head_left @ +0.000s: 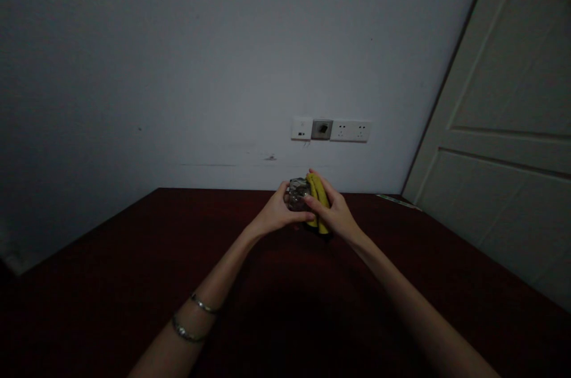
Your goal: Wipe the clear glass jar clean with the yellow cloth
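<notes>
Both my arms reach forward over a dark red table (134, 271). My left hand (279, 211) is closed round a small shiny, crinkled silvery thing (297, 194), perhaps foil or clear wrap. My right hand (336, 211) is wrapped round a bunch of yellow bananas (317, 197), held upright just above the table near the wall. The two hands touch, and the shiny thing sits against the top of the bananas. Two bracelets (196, 318) are on my left wrist.
A pale wall stands behind the table with a row of sockets and a switch (331, 129). A white panelled door (504, 146) is at the right. A thin flat strip (397, 201) lies at the table's far right corner.
</notes>
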Available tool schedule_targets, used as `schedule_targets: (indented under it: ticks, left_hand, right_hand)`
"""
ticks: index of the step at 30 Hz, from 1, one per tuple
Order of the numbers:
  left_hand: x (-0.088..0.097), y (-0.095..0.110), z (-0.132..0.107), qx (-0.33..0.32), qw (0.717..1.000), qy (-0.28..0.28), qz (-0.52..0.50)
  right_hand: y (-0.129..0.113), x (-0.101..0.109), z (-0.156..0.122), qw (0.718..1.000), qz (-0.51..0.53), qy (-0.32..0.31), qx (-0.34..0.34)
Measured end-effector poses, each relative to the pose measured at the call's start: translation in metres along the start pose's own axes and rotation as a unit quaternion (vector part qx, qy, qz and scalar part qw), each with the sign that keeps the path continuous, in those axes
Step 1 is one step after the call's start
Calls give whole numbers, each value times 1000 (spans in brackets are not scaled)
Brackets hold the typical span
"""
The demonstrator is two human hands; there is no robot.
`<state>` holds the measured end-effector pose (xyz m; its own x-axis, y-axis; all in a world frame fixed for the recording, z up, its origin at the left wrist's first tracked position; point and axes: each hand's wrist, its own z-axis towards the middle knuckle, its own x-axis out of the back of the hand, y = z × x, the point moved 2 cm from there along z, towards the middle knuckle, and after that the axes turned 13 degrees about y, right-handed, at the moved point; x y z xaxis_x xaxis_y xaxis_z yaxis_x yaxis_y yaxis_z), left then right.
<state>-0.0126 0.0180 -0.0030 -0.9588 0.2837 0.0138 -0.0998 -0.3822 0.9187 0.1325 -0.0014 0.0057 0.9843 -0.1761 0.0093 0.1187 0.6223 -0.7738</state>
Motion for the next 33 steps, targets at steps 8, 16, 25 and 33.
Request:
schedule_targets:
  ticks: [8, 16, 25, 33]
  left_hand:
    - [-2, -2, 0, -61, 998, 26, 6]
    - [-1, -4, -3, -123, 988, 19, 89]
    - [-2, -4, 0, -113, 981, 63, 142]
    - [-1, 0, 0, -114, 975, 79, 172]
  right_hand:
    - [-18, 0, -10, 962, -78, -20, 261]
    - [-14, 1, -2, 976, -47, 34, 209]
    - [-15, 0, -4, 961, -96, 25, 260]
    - [-20, -1, -6, 946, -138, 25, 292]
